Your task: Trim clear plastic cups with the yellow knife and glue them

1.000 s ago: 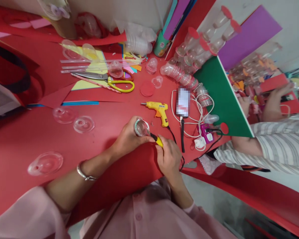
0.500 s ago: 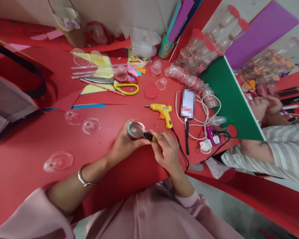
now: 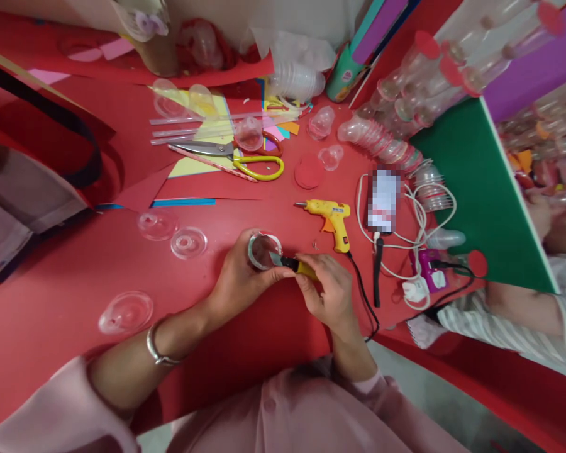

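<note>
One knife in right hand, one cup in left hand

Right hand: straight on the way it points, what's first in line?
Likely the plastic cup, via the knife the right hand holds; the hand itself would meet the left hand, at its thumb. Depth leaves contact unclear.

The cup sits in the left-hand fingers, the knife in the right-hand fingers. Beyond them on the table lie the glue gun and, farther off, scissors; lids lie left, the phone right.
</note>
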Demonstrator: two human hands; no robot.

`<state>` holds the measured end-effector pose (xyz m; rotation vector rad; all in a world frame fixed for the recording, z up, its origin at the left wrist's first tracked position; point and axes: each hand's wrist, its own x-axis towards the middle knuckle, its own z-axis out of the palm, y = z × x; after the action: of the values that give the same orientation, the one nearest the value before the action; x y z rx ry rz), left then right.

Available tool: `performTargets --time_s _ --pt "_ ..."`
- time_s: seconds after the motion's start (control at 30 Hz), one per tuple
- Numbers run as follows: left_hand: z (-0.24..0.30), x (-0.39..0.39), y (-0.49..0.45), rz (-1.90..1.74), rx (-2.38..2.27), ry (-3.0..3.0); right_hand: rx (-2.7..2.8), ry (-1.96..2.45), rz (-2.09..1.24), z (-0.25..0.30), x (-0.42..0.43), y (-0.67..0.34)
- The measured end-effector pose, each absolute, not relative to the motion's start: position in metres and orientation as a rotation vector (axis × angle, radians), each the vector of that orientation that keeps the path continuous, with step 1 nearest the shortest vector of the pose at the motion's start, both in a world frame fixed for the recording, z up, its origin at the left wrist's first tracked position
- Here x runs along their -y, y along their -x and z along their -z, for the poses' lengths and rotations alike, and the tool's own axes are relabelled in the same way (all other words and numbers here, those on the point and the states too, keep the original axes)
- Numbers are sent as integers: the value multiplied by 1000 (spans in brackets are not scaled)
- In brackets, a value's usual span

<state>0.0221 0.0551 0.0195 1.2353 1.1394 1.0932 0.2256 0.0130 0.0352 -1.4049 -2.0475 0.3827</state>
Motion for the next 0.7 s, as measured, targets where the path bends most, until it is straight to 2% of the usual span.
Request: performTargets --time_s 0.23,0.7 --pt "-17 -59 -22 -1101 -1156 -1266 2184 1516 -161 -33 -12 -221" --pt "-11 -58 -25 -1157 -1135 -1201 2144 1456 -24 -17 -6 -218"
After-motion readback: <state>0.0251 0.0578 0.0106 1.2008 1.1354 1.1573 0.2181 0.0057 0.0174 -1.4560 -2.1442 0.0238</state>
